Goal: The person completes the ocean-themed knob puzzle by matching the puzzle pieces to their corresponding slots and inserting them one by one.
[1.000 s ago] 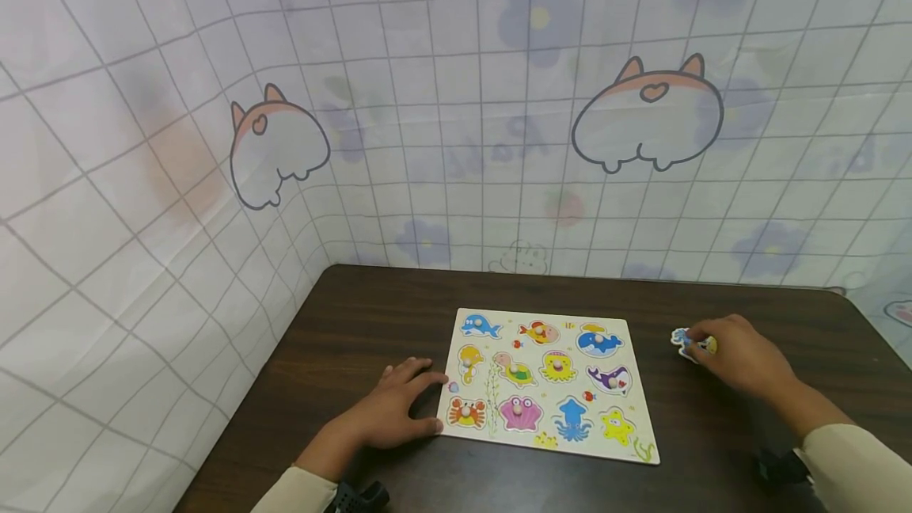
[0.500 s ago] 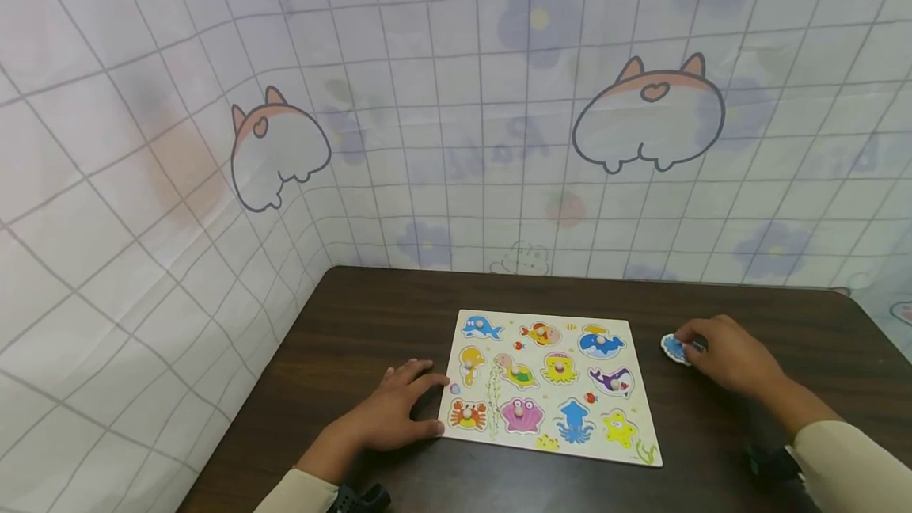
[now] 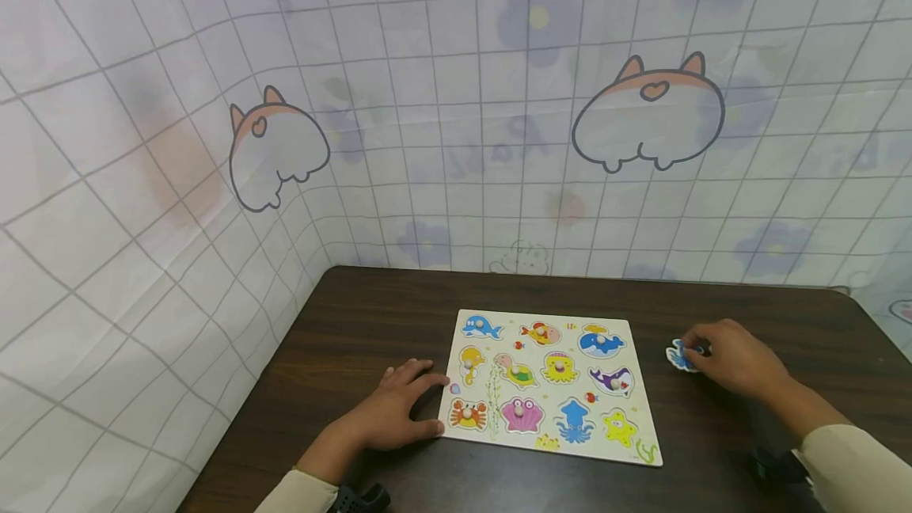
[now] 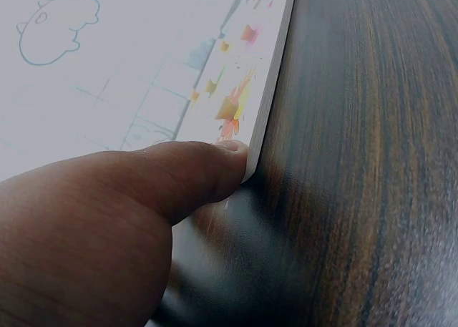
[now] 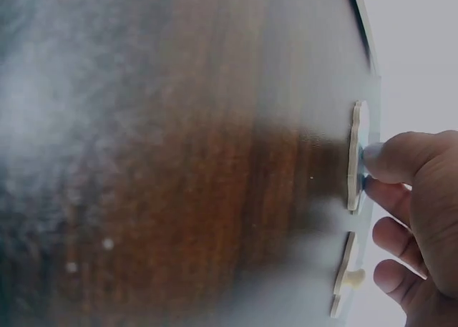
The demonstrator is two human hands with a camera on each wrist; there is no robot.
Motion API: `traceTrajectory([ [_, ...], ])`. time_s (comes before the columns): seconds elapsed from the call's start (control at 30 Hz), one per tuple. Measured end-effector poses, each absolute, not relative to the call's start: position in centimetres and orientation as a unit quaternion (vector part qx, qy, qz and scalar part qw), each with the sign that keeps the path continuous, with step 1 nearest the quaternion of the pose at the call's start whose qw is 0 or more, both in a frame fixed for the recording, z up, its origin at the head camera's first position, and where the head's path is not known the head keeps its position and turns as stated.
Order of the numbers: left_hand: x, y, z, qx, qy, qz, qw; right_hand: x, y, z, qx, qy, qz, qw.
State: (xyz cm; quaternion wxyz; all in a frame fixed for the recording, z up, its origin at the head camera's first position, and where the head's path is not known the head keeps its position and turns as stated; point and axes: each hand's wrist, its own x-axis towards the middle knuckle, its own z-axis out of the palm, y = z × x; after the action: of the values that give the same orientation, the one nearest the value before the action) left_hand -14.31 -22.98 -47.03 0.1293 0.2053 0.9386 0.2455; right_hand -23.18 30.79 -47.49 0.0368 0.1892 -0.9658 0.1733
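Note:
A wooden sea-animal puzzle board (image 3: 530, 450) lies on the dark table, bearing several knobbed pieces such as the crab (image 3: 467, 414) and the pink shell (image 3: 521, 415). My left hand (image 3: 392, 406) spreads along its left side, the thumb pressing the near-left corner, seen closely in the left wrist view as a thumb (image 4: 186, 173) on the edge. Right of the board, my right hand (image 3: 737, 359) pinches a blue puzzle piece (image 3: 680, 356) between thumb and finger, close over the table. In the right wrist view a second piece with a pale knob (image 5: 354, 278) lies beside it.
The brown wooden table (image 3: 385, 307) runs back to a white grid-patterned curtain (image 3: 456, 180), which also hangs along the left side. On the board, the blue squid (image 3: 573, 420) and yellow starfish (image 3: 617, 427) spots show no knobs.
The blue piece has turned in my right fingers, shifting slightly left and then a little back right. Yellow that showed beside those fingers is now hidden. My left hand keeps its place.

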Motion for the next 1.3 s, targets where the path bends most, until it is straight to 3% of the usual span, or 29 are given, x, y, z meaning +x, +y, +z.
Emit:
traceTrajectory([
  [1.3, -14.3, -23.0, -46.9, 0.206, 0.941, 0.236, 0.129, -18.0, 25.4, -46.0, 0.272, -0.942, 0.184, 0.075],
])
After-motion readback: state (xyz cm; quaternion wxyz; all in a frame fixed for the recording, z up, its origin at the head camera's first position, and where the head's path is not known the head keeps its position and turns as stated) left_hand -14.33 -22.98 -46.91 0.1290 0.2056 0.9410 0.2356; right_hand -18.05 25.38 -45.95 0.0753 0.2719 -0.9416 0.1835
